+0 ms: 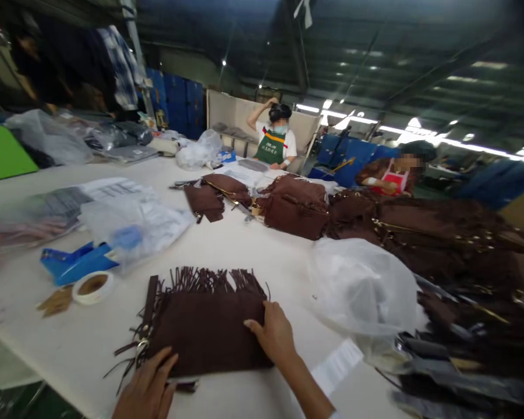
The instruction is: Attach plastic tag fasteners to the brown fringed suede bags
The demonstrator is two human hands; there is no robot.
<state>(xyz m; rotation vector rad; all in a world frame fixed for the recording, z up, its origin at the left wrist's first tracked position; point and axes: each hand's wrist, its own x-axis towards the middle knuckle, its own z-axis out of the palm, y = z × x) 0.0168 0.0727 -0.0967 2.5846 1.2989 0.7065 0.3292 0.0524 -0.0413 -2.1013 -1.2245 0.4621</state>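
Note:
A dark brown fringed handbag (209,331) lies flat on the white table in front of me, its fringe pointing away. My right hand (276,336) grips its right edge, the thumb on top and the other fingers partly hidden at the side. At the lower left corner, my left hand (147,384) rests with stretched fingers touching the bag. A metal ring (142,344) and a strap (151,299) run along the bag's left side. Below its bottom edge, a short strap end with a metal tip (187,386) sticks out.
Tape (92,287), a blue tape dispenser (76,262) and plastic bags (135,224) lie left. A filled clear bag (367,285) and a white paper strip (338,365) sit right. Brown bags (294,212) pile along the back and right. Two people (273,145) are across the table.

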